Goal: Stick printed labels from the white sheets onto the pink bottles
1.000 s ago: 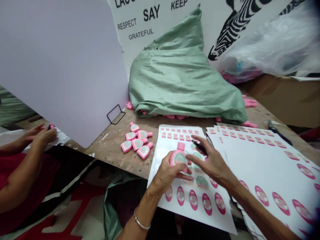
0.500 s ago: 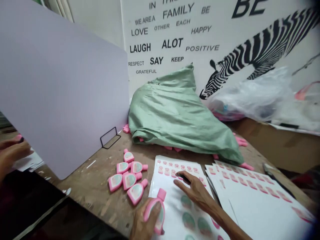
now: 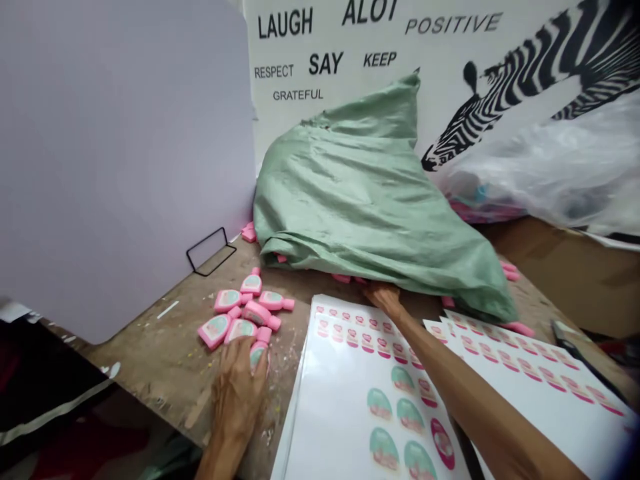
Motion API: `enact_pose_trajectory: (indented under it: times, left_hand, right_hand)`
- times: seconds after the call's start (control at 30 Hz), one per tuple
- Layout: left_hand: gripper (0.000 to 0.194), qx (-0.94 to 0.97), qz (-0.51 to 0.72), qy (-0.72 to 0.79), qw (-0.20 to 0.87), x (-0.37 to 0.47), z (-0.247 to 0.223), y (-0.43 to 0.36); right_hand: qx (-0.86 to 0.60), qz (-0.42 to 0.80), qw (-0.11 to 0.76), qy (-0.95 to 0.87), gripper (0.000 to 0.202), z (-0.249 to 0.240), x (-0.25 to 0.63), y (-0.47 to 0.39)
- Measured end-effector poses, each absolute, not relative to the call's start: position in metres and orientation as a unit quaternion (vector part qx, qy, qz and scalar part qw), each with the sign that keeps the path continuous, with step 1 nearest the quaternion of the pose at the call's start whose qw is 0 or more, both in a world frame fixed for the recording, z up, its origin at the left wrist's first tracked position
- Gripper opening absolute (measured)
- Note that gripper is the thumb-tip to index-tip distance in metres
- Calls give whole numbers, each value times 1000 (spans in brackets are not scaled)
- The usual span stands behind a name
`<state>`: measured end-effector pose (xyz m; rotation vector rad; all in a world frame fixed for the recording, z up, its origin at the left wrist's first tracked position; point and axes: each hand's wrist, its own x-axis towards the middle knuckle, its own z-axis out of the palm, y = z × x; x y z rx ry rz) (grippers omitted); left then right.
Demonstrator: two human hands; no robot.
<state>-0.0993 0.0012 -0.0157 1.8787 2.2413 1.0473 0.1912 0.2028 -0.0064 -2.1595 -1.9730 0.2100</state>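
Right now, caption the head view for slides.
Left hand at the pink bottles, right hand partly under the green sack.

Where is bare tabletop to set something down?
Bar scraps, the table is bare between pink bottles and lilac board, and narrowly between bottles and label sheets. Crowded: along the green sack, at the right hand, and around the left hand.

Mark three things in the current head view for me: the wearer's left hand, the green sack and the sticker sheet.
Left hand [image 3: 239, 385]: head view, back of the hand.
Green sack [image 3: 350, 200]: head view, middle of its front.
Sticker sheet [image 3: 333, 407]: head view, bare white part.
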Motion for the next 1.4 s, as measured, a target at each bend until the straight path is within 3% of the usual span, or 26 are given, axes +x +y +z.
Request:
enact_pose_trajectory:
  times: [0.1,0.17,0.3,0.4,0.47,0.57,0.63,0.8,0.9,1.07,1.27,1.4]
  left_hand:
    - [31,597,388,701,-41,-97,-3,0]
    - [28,590,450,670,-14,-90,8,-4]
    - [24,564,509,607,232,-53,25,-14]
    - [34,480,495,557,463,-11,31,-22]
    - [40,447,477,531,539,15,33,-31]
    - [37,445,449,537,558,40,37,-50]
    - [37,427,449,533,576,44,37,-59]
    - [37,401,440,563,573,32,24,-66]
    - [36,415,416,588,557,22,14,-68]
    - [39,429,427,575,551,20,23,-64]
    - [33,479,432,487,589,52,35,-26]
    - [35,471,418,463,624,75,23,-5]
  right_hand:
    - [-741,90,97,-659,37,0,193,203]
    - [-744,105,100,-652,44,8,196,191]
    - [-728,124,131,-661,53,28,194,126]
    - [-691,180,201,-670,52,38,180,45]
    - [-668,243,236,-663,50,41,170,-7]
    - [-599,355,269,-665,43,43,172,-59]
    - [-591,363,266,-669,48,42,188,-74]
    - [-682,144,172,-696,50,25,237,-88]
    - [-647,110,130,-744,45,12,239,-95]
    - [-653,160,190,-716,39,10,240,-78]
    - [-675,17,224,-703,15,4,254,-14]
    - [-661,-12,214,-719,13,-9,250,2]
